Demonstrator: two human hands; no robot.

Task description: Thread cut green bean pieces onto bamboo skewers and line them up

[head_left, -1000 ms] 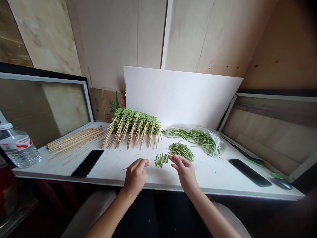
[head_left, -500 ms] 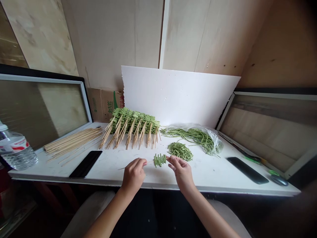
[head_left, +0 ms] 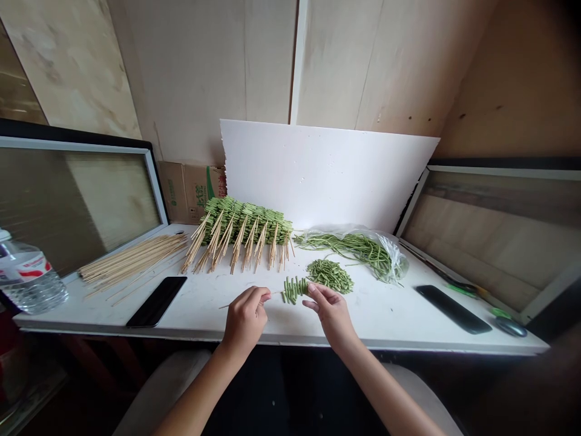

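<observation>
My left hand (head_left: 246, 315) is closed around a thin bamboo skewer (head_left: 278, 293), whose bare end sticks out to the left of my fist. Several short pieces of green bean (head_left: 294, 289) are threaded crosswise on it, side by side in a row. At the right end of this row, my right hand (head_left: 330, 309) pinches a bean piece between thumb and fingertips; the skewer's tip is hidden there. Just behind my right hand is a heap of cut green bean pieces (head_left: 331, 275) on the white table (head_left: 281, 324).
Finished bean skewers (head_left: 247, 221) are stacked at the back, sticks facing me. Loose bamboo skewers (head_left: 134, 257), a phone (head_left: 157, 301) and a water bottle (head_left: 28, 275) are on the left. Long beans in a plastic bag (head_left: 363, 251), a dark flat object (head_left: 454, 309) and a mouse (head_left: 511, 326) lie right.
My right hand has shifted slightly left against the row, and the pinched piece now sits at the row's right end. The skewer stays in my left hand.
</observation>
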